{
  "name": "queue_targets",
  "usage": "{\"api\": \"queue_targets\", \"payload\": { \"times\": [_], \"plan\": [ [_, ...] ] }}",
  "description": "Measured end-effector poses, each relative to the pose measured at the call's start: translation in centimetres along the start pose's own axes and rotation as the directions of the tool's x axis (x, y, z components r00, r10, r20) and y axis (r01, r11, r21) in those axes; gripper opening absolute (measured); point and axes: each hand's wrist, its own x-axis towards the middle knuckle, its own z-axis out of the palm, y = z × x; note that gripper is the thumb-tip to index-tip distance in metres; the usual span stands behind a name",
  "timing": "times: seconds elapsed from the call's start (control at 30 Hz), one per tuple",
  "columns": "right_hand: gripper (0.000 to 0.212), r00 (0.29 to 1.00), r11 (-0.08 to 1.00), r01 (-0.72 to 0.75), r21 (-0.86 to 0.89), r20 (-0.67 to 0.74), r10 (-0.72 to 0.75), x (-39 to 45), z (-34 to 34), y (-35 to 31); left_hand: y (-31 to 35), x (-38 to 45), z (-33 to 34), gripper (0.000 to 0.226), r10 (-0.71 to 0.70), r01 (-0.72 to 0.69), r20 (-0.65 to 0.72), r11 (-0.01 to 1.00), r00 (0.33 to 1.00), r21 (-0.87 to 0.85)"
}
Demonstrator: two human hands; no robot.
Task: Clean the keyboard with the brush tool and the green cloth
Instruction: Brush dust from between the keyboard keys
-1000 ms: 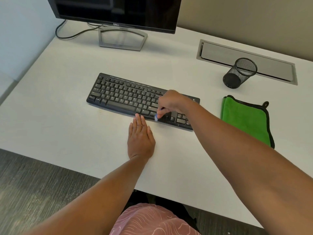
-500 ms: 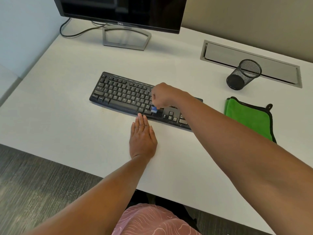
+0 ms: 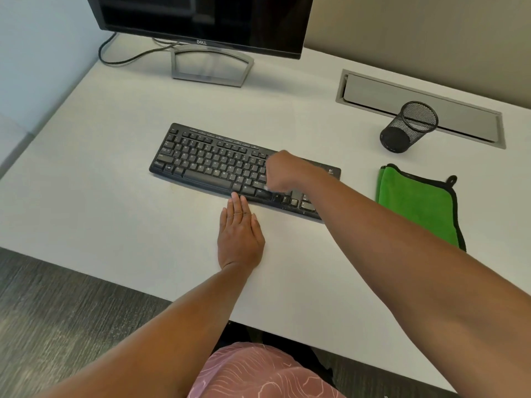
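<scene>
A black keyboard [image 3: 212,165] lies across the middle of the white desk [image 3: 86,214]. My right hand [image 3: 283,172] hovers over its right half with the fingers curled round a small brush tool [image 3: 266,188], of which only a pale blurred tip shows below the fist, touching the keys. My left hand [image 3: 240,237] lies flat on the desk just in front of the keyboard, its fingertips at the keyboard's front edge. The green cloth [image 3: 413,205], edged in black, lies folded on the desk to the right of the keyboard.
A Dell monitor [image 3: 201,21] on a silver stand [image 3: 211,64] is at the back, its cable trailing left. A black mesh pen cup [image 3: 409,126] stands before a grey cable hatch [image 3: 416,107] at the back right. The desk's front edge runs beneath my forearms.
My right hand with the brush has swept leftward and back along the keys on the keyboard's right half. My left hand stays flat on the desk.
</scene>
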Motion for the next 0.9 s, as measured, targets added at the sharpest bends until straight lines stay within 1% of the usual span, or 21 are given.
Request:
{"api": "queue_targets", "payload": {
  "times": [0.03, 0.1, 0.13, 0.17, 0.23, 0.27, 0.3, 0.33, 0.4, 0.43, 0.47, 0.5, 0.57, 0.63, 0.7, 0.77, 0.8, 0.9],
  "plan": [
    [0.031, 0.999, 1.0, 0.0, -0.004, 0.035, 0.001, -0.1, 0.1, 0.2, 0.0, 0.0, 0.0, 0.056, 0.001, -0.001, 0.001, 1.0, 1.0, 0.001],
    [0.014, 0.996, 0.996, -0.033, 0.078, 0.087, 0.026, -0.3, -0.4, 0.7, 0.0, 0.0, 0.0, 0.055, 0.004, -0.004, 0.006, 1.0, 1.0, -0.001],
    [0.009, 0.998, 0.991, -0.041, 0.124, 0.053, 0.035, -0.1, -0.7, 1.0, 0.0, 0.0, 0.0, 0.055, 0.005, -0.005, 0.007, 1.0, 1.0, -0.002],
    [0.013, 0.999, 0.988, -0.045, 0.145, 0.004, 0.045, 0.0, -0.8, 1.3, -0.1, 0.0, 0.0, 0.055, 0.004, -0.004, 0.005, 1.0, 1.0, -0.001],
    [0.029, 0.989, 0.989, -0.065, 0.134, -0.124, 0.082, -0.1, -0.6, 1.6, 0.0, -0.1, 0.0, 0.056, 0.006, -0.006, -0.002, 1.0, 1.0, 0.001],
    [0.033, 0.986, 0.99, -0.074, 0.119, -0.137, 0.09, -0.3, -0.3, 1.7, 0.0, 0.0, 0.0, 0.056, 0.005, -0.005, -0.003, 1.0, 1.0, 0.002],
    [0.033, 0.99, 0.991, -0.089, 0.101, -0.097, 0.099, -0.4, 0.2, 1.7, 0.0, 0.0, 0.1, 0.057, 0.003, -0.003, -0.001, 1.0, 1.0, 0.002],
    [0.03, 0.996, 0.993, -0.089, 0.08, -0.022, 0.091, -0.6, 0.6, 1.6, 0.0, 0.0, 0.1, 0.058, 0.0, 0.0, 0.001, 1.0, 1.0, 0.003],
    [0.01, 0.99, 0.982, -0.099, 0.161, 0.115, 0.081, -0.7, 0.6, 1.8, 0.0, 0.0, 0.0, 0.059, -0.002, 0.002, 0.004, 1.0, 1.0, 0.004],
    [0.002, 0.99, 0.972, -0.096, 0.216, 0.119, 0.071, -0.7, 0.5, 2.0, 0.0, 0.1, 0.0, 0.059, -0.001, 0.001, 0.006, 1.0, 1.0, 0.004],
    [0.008, 0.994, 0.969, -0.087, 0.229, 0.085, 0.069, -0.7, 0.1, 2.2, 0.0, 0.1, 0.0, 0.06, 0.0, 0.0, 0.01, 1.0, 1.0, 0.006],
    [0.01, 0.997, 0.974, -0.079, 0.211, 0.012, 0.078, -0.6, -0.1, 2.4, 0.0, 0.1, 0.0, 0.06, 0.002, -0.002, 0.012, 1.0, 1.0, 0.009],
    [0.007, 0.991, 0.982, -0.07, 0.173, -0.099, 0.088, -0.6, -0.3, 2.7, 0.1, 0.2, 0.1, 0.06, -0.001, 0.001, 0.006, 1.0, 1.0, 0.005],
    [0.018, 0.992, 0.988, -0.077, 0.13, -0.092, 0.09, -0.9, 0.1, 2.8, 0.1, 0.1, 0.0, 0.06, 0.002, -0.002, 0.006, 1.0, 1.0, 0.001],
    [0.013, 0.998, 0.99, -0.063, 0.128, -0.003, 0.064, -1.3, 0.6, 3.1, 0.0, 0.1, 0.1, 0.061, 0.001, -0.001, 0.012, 1.0, 1.0, 0.0],
    [0.018, 0.997, 0.973, -0.059, 0.223, 0.067, 0.045, -1.6, 0.7, 3.4, 0.0, 0.1, 0.1, 0.062, -0.002, 0.002, 0.01, 1.0, 1.0, 0.001],
    [0.02, 0.998, 0.965, -0.046, 0.258, 0.046, 0.035, -1.8, 0.7, 3.4, 0.0, 0.1, 0.1, 0.062, -0.003, 0.003, 0.009, 1.0, 1.0, 0.002],
    [0.017, 0.99, 0.958, -0.017, 0.287, -0.128, 0.055, -1.8, 0.8, 3.1, 0.1, 0.0, 0.0, 0.062, 0.002, -0.002, 0.007, 1.0, 1.0, -0.001]
  ]
}}
